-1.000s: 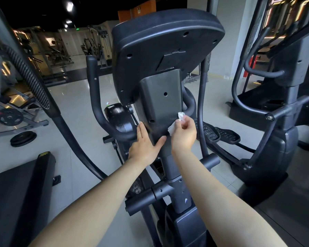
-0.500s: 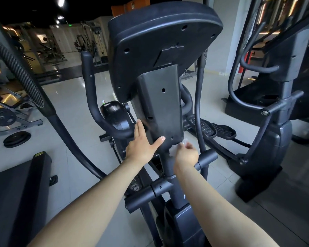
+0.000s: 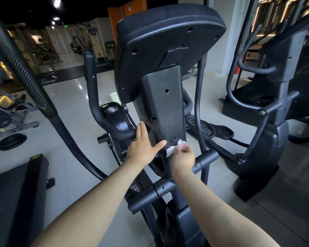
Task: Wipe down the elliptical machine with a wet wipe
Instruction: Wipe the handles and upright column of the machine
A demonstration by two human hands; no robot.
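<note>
R hand (image 3: 183, 157) pinches wet wipe (image 3: 171, 150), part hidden by fingers (image 3: 185, 146)

At frame centre, the right hand (image 3: 183, 155) pinches a crumpled white wet wipe (image 3: 173, 148) against the lower edge of the black plastic elliptical machine's column (image 3: 163, 104); the left hand (image 3: 143, 148) rests flat beside it.

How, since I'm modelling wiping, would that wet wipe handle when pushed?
Probably floppy: the wet wipe bunches in crumpled folds where the right hand pinches it. Likely very light, as a pinch alone holds it.
</note>
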